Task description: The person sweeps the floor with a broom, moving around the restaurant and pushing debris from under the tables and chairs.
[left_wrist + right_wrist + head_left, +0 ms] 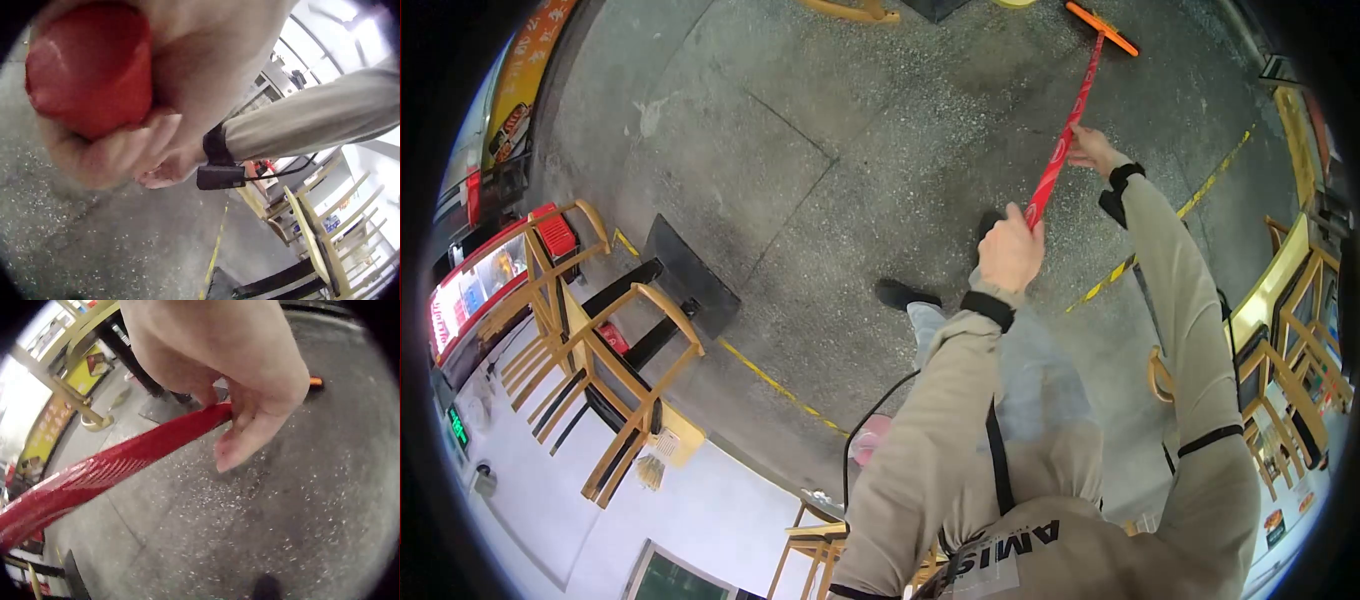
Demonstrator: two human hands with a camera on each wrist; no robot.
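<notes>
A floor squeegee with a long red handle and a narrow orange head slants away from the body, its head on the grey floor at the top right of the head view. My left hand grips the near end of the handle. In the left wrist view the rounded red end pokes out of the curled fingers. Farther down the handle, my right hand holds it between thumb and fingers. The right wrist view shows the red shaft passing under that palm, with a bit of orange beyond.
Wooden chairs are stacked on the left beside a dark table base. More chairs stand at the right. Yellow-black tape marks the speckled floor. A pink bucket is left of the legs.
</notes>
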